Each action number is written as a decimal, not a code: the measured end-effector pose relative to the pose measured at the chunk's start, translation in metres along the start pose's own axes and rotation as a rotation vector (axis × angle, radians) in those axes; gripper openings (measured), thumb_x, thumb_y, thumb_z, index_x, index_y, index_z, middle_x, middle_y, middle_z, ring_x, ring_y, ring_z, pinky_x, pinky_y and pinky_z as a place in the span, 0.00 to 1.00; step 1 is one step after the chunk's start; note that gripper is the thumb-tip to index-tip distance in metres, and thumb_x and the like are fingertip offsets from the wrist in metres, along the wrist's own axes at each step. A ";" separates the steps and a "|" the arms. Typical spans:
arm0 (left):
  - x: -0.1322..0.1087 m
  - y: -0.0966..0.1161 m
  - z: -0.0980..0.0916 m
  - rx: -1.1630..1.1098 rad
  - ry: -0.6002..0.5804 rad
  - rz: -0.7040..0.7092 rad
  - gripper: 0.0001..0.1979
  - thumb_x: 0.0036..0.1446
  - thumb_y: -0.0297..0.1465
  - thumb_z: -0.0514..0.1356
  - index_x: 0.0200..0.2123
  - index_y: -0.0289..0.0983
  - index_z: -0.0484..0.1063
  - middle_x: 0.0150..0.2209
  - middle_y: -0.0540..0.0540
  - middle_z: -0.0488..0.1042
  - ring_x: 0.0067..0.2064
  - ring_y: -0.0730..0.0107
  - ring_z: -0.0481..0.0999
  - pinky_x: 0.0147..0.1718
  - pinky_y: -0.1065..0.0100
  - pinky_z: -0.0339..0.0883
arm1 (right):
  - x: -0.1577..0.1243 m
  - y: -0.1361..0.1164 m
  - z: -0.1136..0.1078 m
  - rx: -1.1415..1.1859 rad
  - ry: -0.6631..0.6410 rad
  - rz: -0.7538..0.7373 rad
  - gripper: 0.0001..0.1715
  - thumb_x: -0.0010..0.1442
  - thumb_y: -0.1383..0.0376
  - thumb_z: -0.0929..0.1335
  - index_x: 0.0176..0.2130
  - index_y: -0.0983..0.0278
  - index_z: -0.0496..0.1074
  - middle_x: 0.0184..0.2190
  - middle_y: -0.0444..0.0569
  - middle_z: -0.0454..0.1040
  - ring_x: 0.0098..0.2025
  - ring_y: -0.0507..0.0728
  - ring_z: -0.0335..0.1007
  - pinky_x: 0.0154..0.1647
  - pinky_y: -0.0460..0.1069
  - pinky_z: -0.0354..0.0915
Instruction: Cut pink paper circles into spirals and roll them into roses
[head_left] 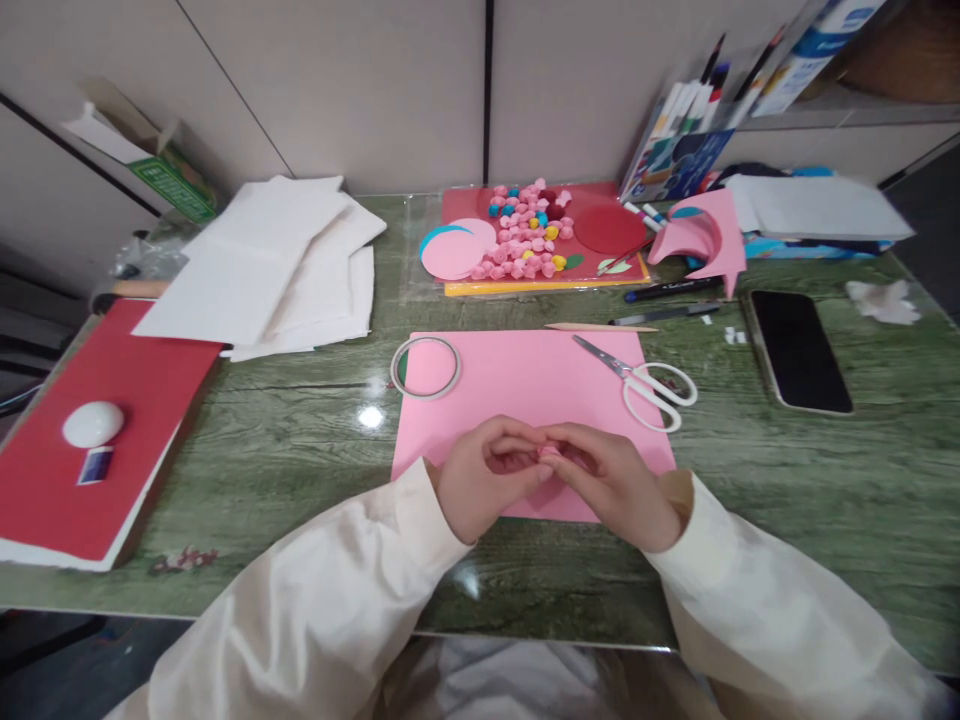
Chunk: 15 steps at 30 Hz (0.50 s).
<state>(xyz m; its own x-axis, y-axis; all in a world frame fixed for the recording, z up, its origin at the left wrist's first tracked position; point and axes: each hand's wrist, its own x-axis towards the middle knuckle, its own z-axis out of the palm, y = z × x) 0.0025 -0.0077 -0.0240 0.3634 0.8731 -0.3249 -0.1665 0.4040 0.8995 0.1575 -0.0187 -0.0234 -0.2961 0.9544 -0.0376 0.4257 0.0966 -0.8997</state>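
Note:
My left hand [484, 478] and my right hand [615, 485] meet over the near edge of a pink paper sheet [525, 385]. Both are closed in a pinch on a small rolled piece of pink paper [550, 453] held between the fingertips. White-handled scissors [643, 382] lie on the sheet's right corner. A ring of clear tape [425, 366] rests on its left corner.
At the back, a red board [600, 262] carries several small paper flowers [525, 235] and paper circles. White paper sheets [270, 265] lie back left, a red book [90, 440] with a white ball at left, a phone [799, 350] and pens [667, 300] at right.

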 end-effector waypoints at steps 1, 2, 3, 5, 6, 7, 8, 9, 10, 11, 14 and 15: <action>0.001 0.001 -0.001 -0.011 -0.008 -0.007 0.12 0.40 0.27 0.65 0.31 0.34 0.67 0.30 0.47 0.75 0.30 0.75 0.71 0.33 0.70 0.63 | 0.001 0.001 0.000 0.037 -0.019 0.020 0.11 0.57 0.63 0.63 0.40 0.62 0.68 0.33 0.46 0.73 0.34 0.53 0.69 0.36 0.46 0.65; 0.001 0.001 -0.001 -0.029 -0.020 -0.017 0.13 0.40 0.27 0.65 0.31 0.34 0.67 0.31 0.47 0.75 0.31 0.74 0.72 0.34 0.69 0.63 | 0.002 0.003 -0.001 0.070 -0.036 0.039 0.11 0.57 0.62 0.63 0.40 0.62 0.68 0.33 0.47 0.73 0.35 0.53 0.69 0.36 0.46 0.66; 0.002 0.001 -0.002 -0.052 -0.031 -0.029 0.13 0.40 0.27 0.65 0.31 0.34 0.68 0.31 0.46 0.75 0.32 0.73 0.72 0.35 0.68 0.64 | 0.003 0.004 -0.001 0.090 -0.047 0.057 0.12 0.56 0.61 0.63 0.40 0.62 0.68 0.34 0.47 0.73 0.35 0.53 0.69 0.35 0.47 0.66; 0.004 0.000 -0.005 -0.105 -0.051 -0.056 0.11 0.41 0.27 0.64 0.31 0.33 0.68 0.32 0.46 0.75 0.34 0.71 0.73 0.37 0.67 0.64 | 0.005 0.006 -0.002 0.077 -0.054 0.076 0.13 0.55 0.61 0.64 0.41 0.62 0.68 0.34 0.47 0.74 0.35 0.54 0.69 0.35 0.47 0.66; 0.005 0.000 -0.006 -0.129 -0.055 -0.069 0.10 0.42 0.28 0.64 0.31 0.33 0.69 0.32 0.45 0.75 0.35 0.71 0.73 0.38 0.67 0.64 | 0.006 0.006 -0.002 0.044 -0.049 0.072 0.14 0.55 0.61 0.64 0.42 0.61 0.67 0.35 0.47 0.73 0.35 0.54 0.69 0.35 0.48 0.66; 0.006 -0.001 -0.008 -0.148 -0.056 -0.083 0.09 0.43 0.28 0.63 0.31 0.33 0.69 0.32 0.45 0.75 0.36 0.71 0.73 0.38 0.67 0.64 | 0.006 0.006 -0.002 -0.007 -0.039 0.056 0.15 0.54 0.62 0.65 0.43 0.61 0.67 0.36 0.47 0.73 0.36 0.54 0.69 0.35 0.48 0.66; 0.007 -0.002 -0.009 -0.167 -0.058 -0.100 0.09 0.44 0.29 0.62 0.31 0.33 0.70 0.32 0.45 0.75 0.35 0.72 0.73 0.38 0.67 0.64 | 0.007 0.005 -0.002 -0.069 -0.027 0.029 0.15 0.54 0.62 0.65 0.44 0.61 0.67 0.37 0.47 0.73 0.37 0.55 0.69 0.36 0.49 0.66; 0.008 -0.003 -0.010 -0.187 -0.054 -0.118 0.09 0.44 0.28 0.62 0.31 0.33 0.70 0.32 0.45 0.75 0.34 0.72 0.73 0.37 0.68 0.64 | 0.007 0.003 -0.002 -0.135 -0.017 -0.002 0.16 0.54 0.62 0.65 0.44 0.61 0.66 0.38 0.48 0.72 0.38 0.55 0.68 0.38 0.49 0.65; 0.009 -0.004 -0.011 -0.208 -0.048 -0.139 0.09 0.43 0.28 0.63 0.31 0.33 0.70 0.32 0.45 0.75 0.34 0.73 0.73 0.36 0.69 0.63 | 0.006 0.002 -0.001 -0.198 -0.014 -0.035 0.17 0.54 0.62 0.65 0.45 0.61 0.66 0.38 0.48 0.72 0.38 0.55 0.68 0.39 0.50 0.65; 0.010 -0.004 -0.011 -0.229 -0.039 -0.163 0.10 0.42 0.28 0.63 0.31 0.33 0.70 0.31 0.46 0.75 0.33 0.74 0.73 0.36 0.69 0.63 | 0.006 0.000 -0.001 -0.253 -0.016 -0.063 0.18 0.54 0.62 0.65 0.46 0.61 0.65 0.38 0.49 0.71 0.39 0.55 0.67 0.40 0.50 0.64; 0.012 -0.006 -0.012 -0.297 -0.022 -0.214 0.11 0.40 0.27 0.65 0.30 0.32 0.70 0.29 0.46 0.74 0.29 0.75 0.72 0.33 0.69 0.64 | 0.006 -0.003 -0.006 -0.340 -0.030 -0.106 0.21 0.53 0.59 0.66 0.47 0.62 0.64 0.37 0.49 0.71 0.38 0.55 0.67 0.41 0.51 0.63; 0.013 -0.006 -0.012 -0.317 -0.020 -0.217 0.11 0.40 0.28 0.64 0.30 0.32 0.69 0.28 0.46 0.74 0.29 0.75 0.72 0.32 0.69 0.64 | 0.008 -0.002 -0.010 -0.354 -0.013 -0.111 0.22 0.53 0.59 0.66 0.47 0.62 0.64 0.38 0.49 0.71 0.38 0.55 0.67 0.41 0.50 0.63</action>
<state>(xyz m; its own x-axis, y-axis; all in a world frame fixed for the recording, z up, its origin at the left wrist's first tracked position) -0.0028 0.0042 -0.0368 0.4385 0.7540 -0.4892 -0.3579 0.6457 0.6745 0.1632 -0.0089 -0.0179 -0.3666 0.9293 0.0440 0.6591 0.2928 -0.6927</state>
